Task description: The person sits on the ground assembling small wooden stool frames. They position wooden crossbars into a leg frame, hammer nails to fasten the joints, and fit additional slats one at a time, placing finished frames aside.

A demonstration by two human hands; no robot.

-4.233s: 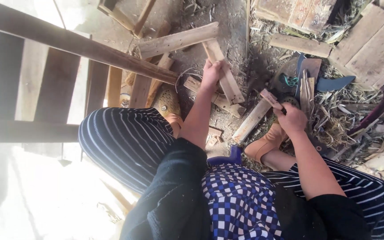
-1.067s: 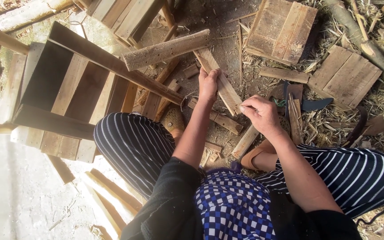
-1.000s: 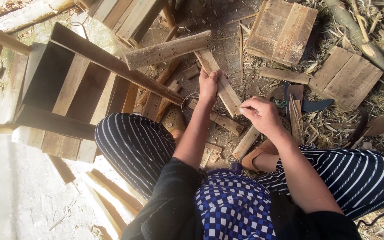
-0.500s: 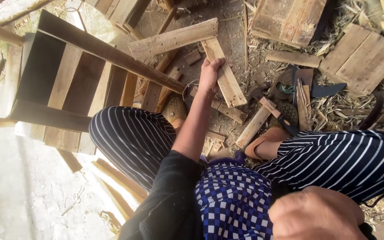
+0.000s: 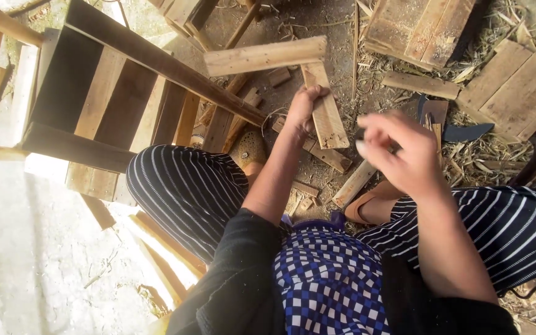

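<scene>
My left hand grips the short wooden slat under the crossbar plank. My right hand hangs above the ground, fingers loosely curled and blurred; I cannot tell what they pinch.

Single head-worn view, looking steeply down, close over lap and ground

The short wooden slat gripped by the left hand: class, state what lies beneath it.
The short wooden slat rests on bare dirt ground strewn with chips; a darker stick emerges beneath its lower end. The left hand covers its left edge.
</scene>
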